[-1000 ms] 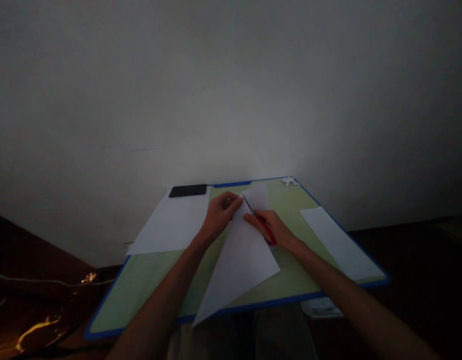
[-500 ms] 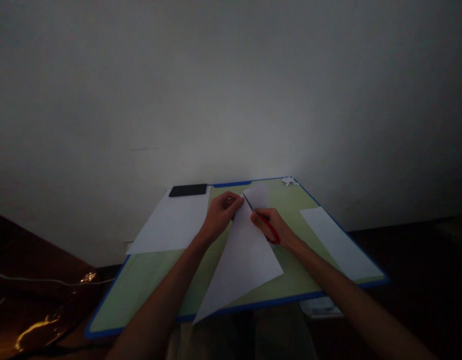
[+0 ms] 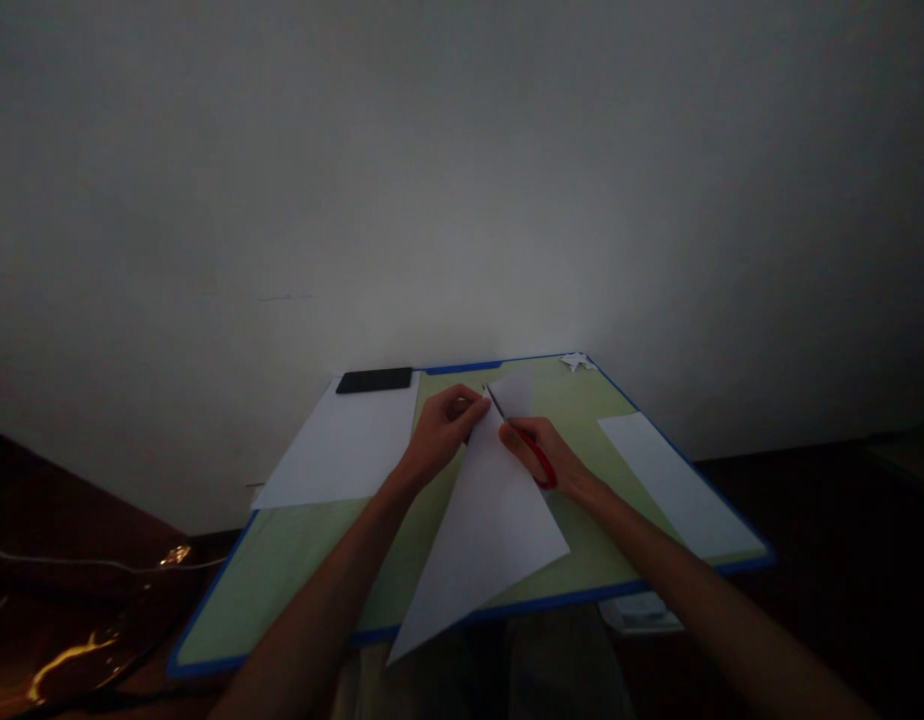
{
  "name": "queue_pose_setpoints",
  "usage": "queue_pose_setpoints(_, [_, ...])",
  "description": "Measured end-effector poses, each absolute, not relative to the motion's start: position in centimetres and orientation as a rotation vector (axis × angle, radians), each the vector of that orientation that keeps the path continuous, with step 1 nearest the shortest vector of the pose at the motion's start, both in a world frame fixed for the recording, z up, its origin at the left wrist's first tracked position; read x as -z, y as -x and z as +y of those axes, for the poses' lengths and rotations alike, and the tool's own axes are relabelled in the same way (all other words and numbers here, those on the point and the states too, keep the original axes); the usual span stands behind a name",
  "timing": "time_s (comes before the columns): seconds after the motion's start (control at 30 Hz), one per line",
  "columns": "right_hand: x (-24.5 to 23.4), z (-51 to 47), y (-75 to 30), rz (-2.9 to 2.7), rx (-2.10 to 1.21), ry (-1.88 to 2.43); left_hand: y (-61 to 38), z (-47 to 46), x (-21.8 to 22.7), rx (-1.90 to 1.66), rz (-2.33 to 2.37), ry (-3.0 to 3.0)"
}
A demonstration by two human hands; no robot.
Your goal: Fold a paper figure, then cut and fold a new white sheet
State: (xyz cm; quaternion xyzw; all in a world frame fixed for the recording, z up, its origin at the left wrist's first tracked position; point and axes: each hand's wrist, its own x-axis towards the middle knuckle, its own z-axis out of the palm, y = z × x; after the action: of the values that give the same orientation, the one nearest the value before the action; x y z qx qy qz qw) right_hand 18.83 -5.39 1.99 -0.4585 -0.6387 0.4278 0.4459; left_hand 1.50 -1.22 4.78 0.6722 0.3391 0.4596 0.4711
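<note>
A white sheet of paper (image 3: 492,520) hangs tilted over the middle of the table, its lower corner reaching past the front edge. Pinched at its top between the fingers of my left hand (image 3: 445,420), the paper fans out toward me. My right hand (image 3: 544,450) is closed round the red handles of a pair of scissors (image 3: 546,470). The blades point up and to the left, at the paper right beside my left fingertips. Part of the sheet behind the blades shows to the right of them.
The green table (image 3: 304,560) has a blue rim and stands against a grey wall (image 3: 462,200). A black flat device (image 3: 374,380) lies on white paper (image 3: 334,450) at the left. Another white sheet (image 3: 679,485) is at the right, with paper scraps (image 3: 578,362) in the far right corner.
The lower corner of the held paper has dropped slightly toward me. The scissors and my right hand have shifted a touch left; my left hand keeps its pinch.
</note>
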Motion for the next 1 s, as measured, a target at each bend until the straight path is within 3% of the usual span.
queue_pose_setpoints(1.0, [-1.4, -5.1, -19.1, -1.558, -1.112, 1.119, -1.4, -1.0, -4.6, -1.118, 0.826, -1.697])
